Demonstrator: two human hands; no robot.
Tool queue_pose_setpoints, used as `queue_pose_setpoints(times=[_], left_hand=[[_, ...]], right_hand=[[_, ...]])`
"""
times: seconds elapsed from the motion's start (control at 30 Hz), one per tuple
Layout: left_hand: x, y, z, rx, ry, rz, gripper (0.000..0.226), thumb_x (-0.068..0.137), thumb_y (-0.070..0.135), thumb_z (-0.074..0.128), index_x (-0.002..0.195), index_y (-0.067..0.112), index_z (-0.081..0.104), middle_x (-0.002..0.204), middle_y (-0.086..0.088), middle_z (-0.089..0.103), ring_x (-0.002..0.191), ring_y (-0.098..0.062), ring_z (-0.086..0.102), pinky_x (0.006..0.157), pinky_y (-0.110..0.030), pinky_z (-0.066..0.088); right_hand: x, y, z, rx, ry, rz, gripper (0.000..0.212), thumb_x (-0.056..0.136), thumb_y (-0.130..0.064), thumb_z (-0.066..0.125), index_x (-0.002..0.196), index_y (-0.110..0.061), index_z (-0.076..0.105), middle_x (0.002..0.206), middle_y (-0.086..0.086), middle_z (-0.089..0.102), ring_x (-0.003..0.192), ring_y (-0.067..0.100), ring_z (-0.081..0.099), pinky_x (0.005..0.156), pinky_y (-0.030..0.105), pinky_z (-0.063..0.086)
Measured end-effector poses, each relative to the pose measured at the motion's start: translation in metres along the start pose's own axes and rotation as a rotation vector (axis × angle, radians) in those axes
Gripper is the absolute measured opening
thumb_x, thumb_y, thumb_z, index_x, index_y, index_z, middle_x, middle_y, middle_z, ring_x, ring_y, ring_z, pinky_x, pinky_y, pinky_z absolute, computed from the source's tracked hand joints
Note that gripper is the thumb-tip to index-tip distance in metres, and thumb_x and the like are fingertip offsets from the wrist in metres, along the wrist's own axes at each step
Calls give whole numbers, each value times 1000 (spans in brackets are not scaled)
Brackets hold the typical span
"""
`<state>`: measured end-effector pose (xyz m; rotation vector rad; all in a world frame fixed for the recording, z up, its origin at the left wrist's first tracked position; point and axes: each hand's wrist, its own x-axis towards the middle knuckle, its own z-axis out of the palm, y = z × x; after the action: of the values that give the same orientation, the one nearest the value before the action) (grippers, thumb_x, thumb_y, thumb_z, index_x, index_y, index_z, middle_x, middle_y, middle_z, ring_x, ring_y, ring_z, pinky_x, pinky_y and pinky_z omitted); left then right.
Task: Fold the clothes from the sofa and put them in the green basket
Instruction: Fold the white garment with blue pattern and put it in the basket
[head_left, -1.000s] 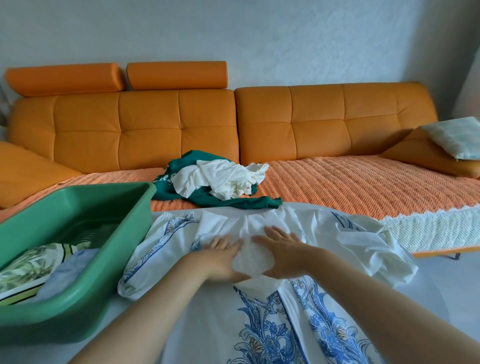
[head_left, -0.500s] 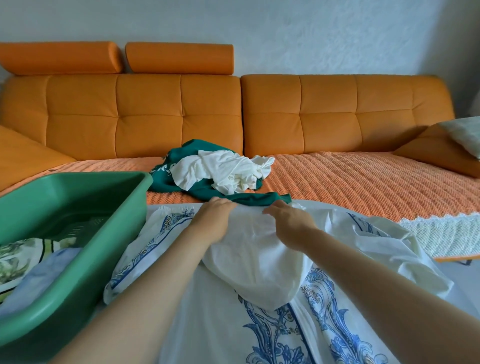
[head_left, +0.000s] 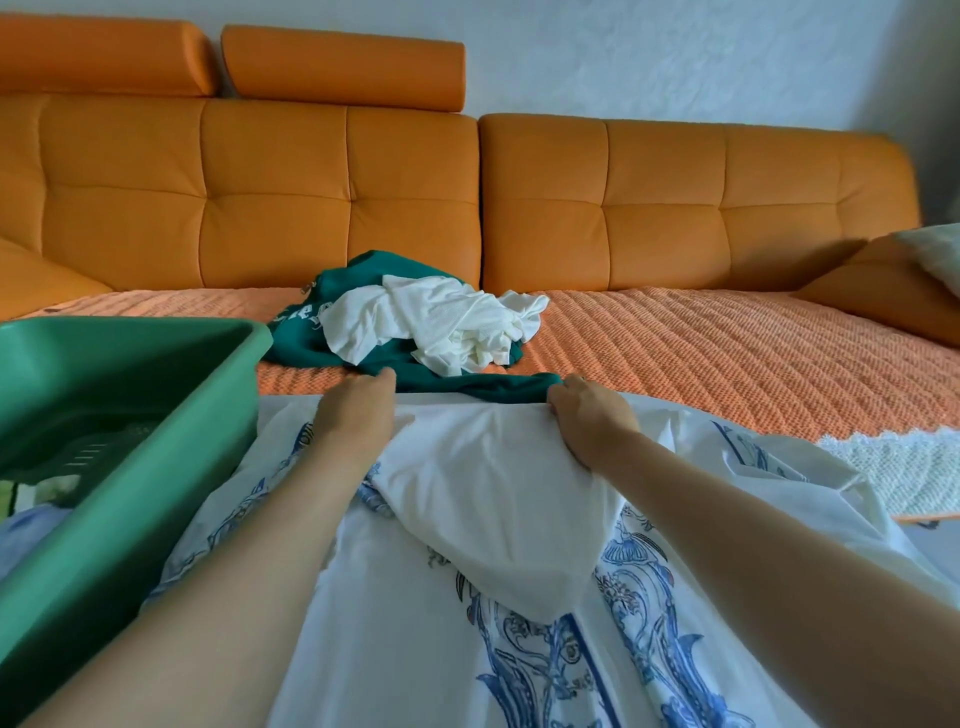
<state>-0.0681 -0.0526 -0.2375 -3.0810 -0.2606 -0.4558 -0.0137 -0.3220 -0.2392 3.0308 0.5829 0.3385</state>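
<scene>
Orange sofa (head_left: 675, 208) ahead: left hand (head_left: 358, 415) and right hand (head_left: 589, 423) pinch the printed garment (head_left: 415, 649) (lengthwise toward it) at its far fold.

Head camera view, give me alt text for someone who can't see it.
The left hand and right hand grip the far edge of a white and blue garment spread out before an orange sofa. A green basket sits at left; a heap of green and white clothes lies on the sofa seat.

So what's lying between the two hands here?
In the head view, a plain white panel of the blue-patterned garment stretches from left hand to right hand; each hand grips its far edge.
</scene>
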Motion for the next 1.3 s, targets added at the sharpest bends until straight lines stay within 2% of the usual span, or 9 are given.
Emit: queue_pose_setpoints(times=[0.13,0.23,0.33,0.43,0.53,0.77,0.87,1.07,1.3], left_hand=[[9,16,-14,-79,108,99,33,87,-5,48,114,10,61,117,-12,55,109,-30,50,88,-38,44],[2,47,-19,-392,-205,219,34,96,7,45,124,15,63,131,-8,56,118,-26,53,100,-39,45],[-19,61,4,-254,-377,264,44,105,37,31,139,17,50,145,-12,47,131,-29,46,109,-44,38],[-33,41,22,-85,-393,247,65,101,61,15,159,31,10,168,1,5,153,-21,5,123,-45,5],[-33,19,26,-61,-394,187,73,93,75,12,157,43,0,167,7,-6,153,-18,-6,122,-49,-5],[-45,7,14,-22,-443,82,76,90,77,11,157,43,-5,166,5,-14,153,-28,-8,119,-56,-5],[-53,8,-3,-18,-430,96,68,99,64,16,159,35,6,168,-1,-6,153,-27,-3,120,-55,-2],[-87,-13,-30,34,-424,155,64,101,55,27,158,27,19,167,-3,11,153,-26,9,122,-54,2],[-112,-22,-95,36,-258,227,36,100,24,40,133,17,53,142,-5,50,133,-28,41,107,-40,35]], right_hand=[[7,-16,-1,-141,78,7,33,91,-11,51,123,-20,55,121,5,51,110,26,49,89,34,42],[3,-34,-2,53,208,-123,41,87,-9,48,123,-24,62,119,3,54,110,26,47,94,35,36],[-10,-59,5,343,192,-235,33,94,-20,49,121,-27,68,120,2,63,114,27,52,98,38,37],[-18,-60,21,392,-94,-260,54,98,-55,29,148,-39,40,159,0,32,148,23,23,118,50,18],[-9,-47,30,207,-308,-134,71,85,-78,16,151,-54,6,166,-10,-8,153,17,-6,112,70,-7],[-7,-51,21,29,-365,-26,74,80,-86,10,147,-60,-7,167,-2,-9,153,26,-6,106,76,-6],[-17,-67,3,-96,-341,-43,70,91,-75,9,154,-48,-4,166,5,-13,153,29,-11,112,71,-9],[-78,-121,-12,207,-290,-254,63,100,-63,14,158,-39,6,167,5,-8,153,22,-8,121,54,0],[-94,-142,-41,156,-274,-224,64,102,-56,21,158,-25,15,166,9,10,153,26,4,122,56,2]])
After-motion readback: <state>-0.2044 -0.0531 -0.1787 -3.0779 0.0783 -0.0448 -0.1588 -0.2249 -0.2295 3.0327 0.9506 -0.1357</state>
